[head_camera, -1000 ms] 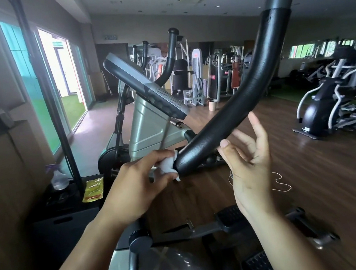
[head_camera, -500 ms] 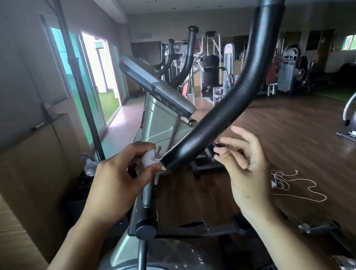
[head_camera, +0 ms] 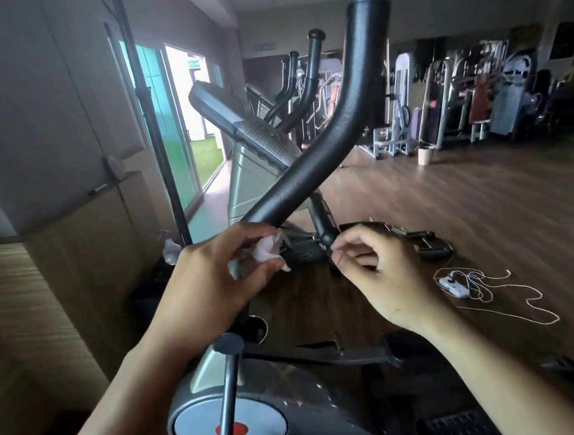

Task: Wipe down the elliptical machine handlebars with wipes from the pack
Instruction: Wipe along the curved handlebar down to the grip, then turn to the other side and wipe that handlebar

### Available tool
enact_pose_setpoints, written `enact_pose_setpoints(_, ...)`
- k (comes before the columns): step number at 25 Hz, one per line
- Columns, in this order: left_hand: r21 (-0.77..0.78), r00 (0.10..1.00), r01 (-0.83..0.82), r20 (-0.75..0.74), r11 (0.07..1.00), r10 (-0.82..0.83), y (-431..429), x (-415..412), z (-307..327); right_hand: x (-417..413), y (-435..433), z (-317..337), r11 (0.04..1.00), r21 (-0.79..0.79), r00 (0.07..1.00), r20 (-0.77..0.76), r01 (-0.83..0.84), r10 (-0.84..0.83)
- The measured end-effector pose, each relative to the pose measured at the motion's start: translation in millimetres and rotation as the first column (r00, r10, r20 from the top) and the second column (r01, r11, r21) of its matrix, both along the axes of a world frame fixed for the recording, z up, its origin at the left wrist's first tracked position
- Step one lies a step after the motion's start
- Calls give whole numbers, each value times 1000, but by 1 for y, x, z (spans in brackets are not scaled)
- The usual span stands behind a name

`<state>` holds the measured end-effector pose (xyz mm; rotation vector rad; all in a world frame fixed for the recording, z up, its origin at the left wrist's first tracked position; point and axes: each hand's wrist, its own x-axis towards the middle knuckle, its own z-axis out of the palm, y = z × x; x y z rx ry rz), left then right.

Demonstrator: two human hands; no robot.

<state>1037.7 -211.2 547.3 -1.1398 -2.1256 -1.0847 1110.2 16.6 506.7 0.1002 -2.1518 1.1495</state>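
**Handlebar wipe-down: lower end of grip under treatment**

The elliptical machine fills the near foreground. Its dark padded handlebar curves from top centre down to the left hand. That hand pinches a crumpled white wipe between thumb and fingers, right at the lowest end of the grip. The right hand hangs just beside it, apart from the bar, with its fingers loosely curled and nothing seen in them.

Assessment: the step in hand appears to be cleaning the grip's lower end. To do it well, the wipe should be opened out and wrapped round the bar rather than dabbed as a wad. It should then be drawn along the full padded length with a twist, so the far side is covered. The right hand would best steady the bar higher up, since the arm probably swings.

Limits of view: the pack is not seen. The handlebar's top runs out of frame. Fingers mask the contact between wipe and grip. The machine's second handlebar cannot be identified with certainty.
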Motion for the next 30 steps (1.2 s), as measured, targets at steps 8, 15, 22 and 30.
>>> enact_pose_setpoints(8,-141,991,110,87,984,-98,94,38,-23,67,83,-24,941,305,954,208,147,-216)
enact_pose_setpoints(15,-230,952,218,264,948,-154,218,66,-64,141,161,-52,851,390,828,294,352,-477)
enact_pose_setpoints(22,-333,887,381,394,862,-240,334,82,-112,192,244,-89,751,523,667,393,403,-632)
enact_pose_setpoints(30,-464,818,544,480,700,-317,492,88,-170,225,350,-131,649,591,416,498,480,-761)
